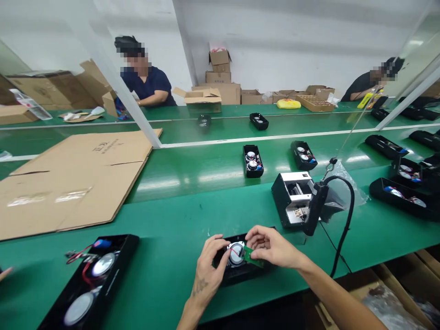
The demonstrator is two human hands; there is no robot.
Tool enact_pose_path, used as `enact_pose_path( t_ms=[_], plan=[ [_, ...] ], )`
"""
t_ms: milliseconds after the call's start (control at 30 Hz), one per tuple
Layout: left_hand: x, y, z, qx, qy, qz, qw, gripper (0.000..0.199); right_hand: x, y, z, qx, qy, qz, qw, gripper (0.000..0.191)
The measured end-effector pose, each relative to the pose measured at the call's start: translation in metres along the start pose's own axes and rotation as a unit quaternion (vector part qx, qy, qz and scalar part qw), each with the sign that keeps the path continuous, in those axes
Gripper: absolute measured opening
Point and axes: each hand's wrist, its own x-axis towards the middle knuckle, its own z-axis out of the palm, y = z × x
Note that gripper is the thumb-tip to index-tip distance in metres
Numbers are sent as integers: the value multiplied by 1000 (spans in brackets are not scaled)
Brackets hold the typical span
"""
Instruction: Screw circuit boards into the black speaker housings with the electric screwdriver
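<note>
Head view, green board (250, 258), tool (316, 208) (hanging), cardboard (79, 176)

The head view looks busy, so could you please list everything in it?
Front case: 1, black, under the hands
Disc: 1 visible, silver, inside it
Circuit board: 1, green, at right fingertips
Long case: 1, black, left foreground
Smaller cases: at least 3, black, centre
Further cases: several, black, right
Machine: 1, black-and-silver, right of centre
Hanging tool: 1, black, by the machine
Bag: 1, clear, behind the tool
Cardboard: some, brown, left
Boxes: many, brown, back and right
Tray: 1, brown, back
Packet: 1, yellow, back
Bottle: 1, clear, far left
Worktop: green, foreground
Frame bars: several, white, mid-scene
Co-workers: 2, dark tops, far side
Other hand: 1, partial, left edge
Left hand: 1, by the disc
Right hand: 1, holding the board
</note>
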Motion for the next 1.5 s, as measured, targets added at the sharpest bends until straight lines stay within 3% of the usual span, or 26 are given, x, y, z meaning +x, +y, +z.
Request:
enact_pose_path(
  t_ms=[100, 200, 267, 367, 500, 700, 967, 1067, 1133, 1267, 1400, 1500],
  plan=[
    [1, 3, 1, 9, -18, 48, 999, 18, -12, 1, 8, -200, 6, -91, 976, 14],
    [3, 10, -2, 52, -41, 108, 992, 34, -18, 12, 19, -388, 3, -173, 905, 19],
    [3, 18, -7, 89, -69, 123, 986, 36, -19, 21, 28, -456, -1, -183, 871, 24],
    [0, 27, -19, 143, -140, 122, 972, 32, -19, 31, 40, -496, -9, -175, 851, 29],
    [-12, 22, -20, 206, -217, 135, 944, 38, -18, 29, 47, -511, -38, -136, 848, 29],
    [-24, 2, -2, 247, -204, 169, 932, 34, -17, 26, 44, -485, -74, -119, 863, 29],
    [-19, 0, -1, 257, -222, 182, 923, 41, -21, 42, 49, -390, 9, -114, 914, 33],
    [-20, 0, 1, 270, -218, 188, 919, 44, -25, 40, 54, -403, 21, -105, 909, 28],
    [-18, 0, 2, 273, -219, 186, 918, 44, -27, 37, 59, -451, 18, -104, 886, 28],
    [6, 6, -2, 235, -268, 156, 921, 41, -19, 21, 61, -540, -29, -83, 837, 28],
    [54, 13, -12, 143, -377, 62, 913, 23, 10, -8, 40, -511, -74, 3, 857, 27],
    [89, 13, -16, 104, -418, 6, 903, 15, 36, -27, 19, -477, -81, 16, 875, 28]
  ],
)
